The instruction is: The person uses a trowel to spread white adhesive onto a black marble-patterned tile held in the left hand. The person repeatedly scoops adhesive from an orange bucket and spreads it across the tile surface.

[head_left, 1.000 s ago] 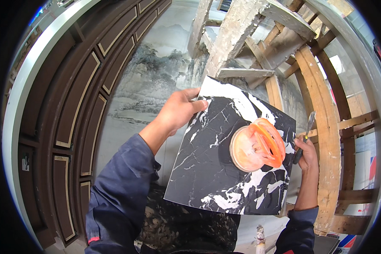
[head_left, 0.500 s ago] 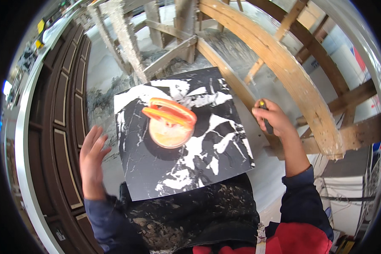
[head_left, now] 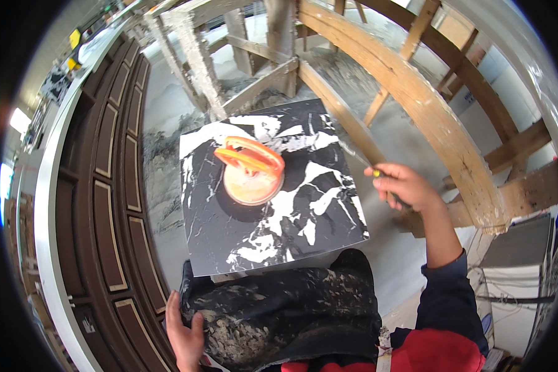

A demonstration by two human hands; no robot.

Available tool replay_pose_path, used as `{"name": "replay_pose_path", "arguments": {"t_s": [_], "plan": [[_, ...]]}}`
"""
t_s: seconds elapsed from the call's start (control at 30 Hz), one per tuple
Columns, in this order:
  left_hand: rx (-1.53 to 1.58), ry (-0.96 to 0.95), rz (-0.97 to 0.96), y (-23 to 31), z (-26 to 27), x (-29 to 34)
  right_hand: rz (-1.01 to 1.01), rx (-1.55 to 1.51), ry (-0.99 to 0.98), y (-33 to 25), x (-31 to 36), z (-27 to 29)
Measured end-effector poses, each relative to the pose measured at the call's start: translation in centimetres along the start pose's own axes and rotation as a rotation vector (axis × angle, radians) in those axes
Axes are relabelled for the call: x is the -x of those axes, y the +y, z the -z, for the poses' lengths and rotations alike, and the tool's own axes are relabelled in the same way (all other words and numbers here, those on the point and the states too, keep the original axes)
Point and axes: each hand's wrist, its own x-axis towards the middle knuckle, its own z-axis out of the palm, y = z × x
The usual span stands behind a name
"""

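Observation:
A square black slab with white marbling point(head_left: 211, 242) lies in front of me, above my stained dark apron point(head_left: 279, 304). An orange suction lifter point(head_left: 252, 173) with a looped handle stands on its upper face, and neither hand touches it. Just off the slab's right edge, my right hand point(head_left: 403, 186) grips what looks like a screwdriver point(head_left: 377, 174) with a black and yellow handle; its thin shaft points up-left over the slab's edge. My left hand point(head_left: 185, 332) is beside my left thigh, thumb apart from the fingers, holding nothing.
Wooden framing with a curved beam point(head_left: 409, 93) rises at the right and back. A plaster-crusted wooden stand point(head_left: 195, 59) is behind the slab. Dark brown panelled boards point(head_left: 108, 204) run along the left. A grey-topped box point(head_left: 518, 242) with cables stands at the right.
My left hand has dropped from beside the slab's left edge to my thigh. My right hand has lowered slightly, and the screwdriver has swung from pointing upward to pointing left over the slab.

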Motion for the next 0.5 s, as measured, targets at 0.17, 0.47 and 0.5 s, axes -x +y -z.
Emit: {"name": "replay_pose_path", "arguments": {"t_s": [0.17, 0.47, 0.5], "plan": [[-0.274, 0.145, -0.141, -1.7, -2.5, 1.6, 0.167, 0.180, 0.001, -6.2, -8.0, 4.8], [-0.218, 0.136, -0.130, -0.7, -1.9, -0.4, 0.049, 0.902, -0.219, -19.3, -18.3, 10.4], [-0.216, 0.127, -0.123, -0.6, -1.9, -0.9, 0.036, 1.050, -0.231, -20.4, -19.1, 10.4]]}}
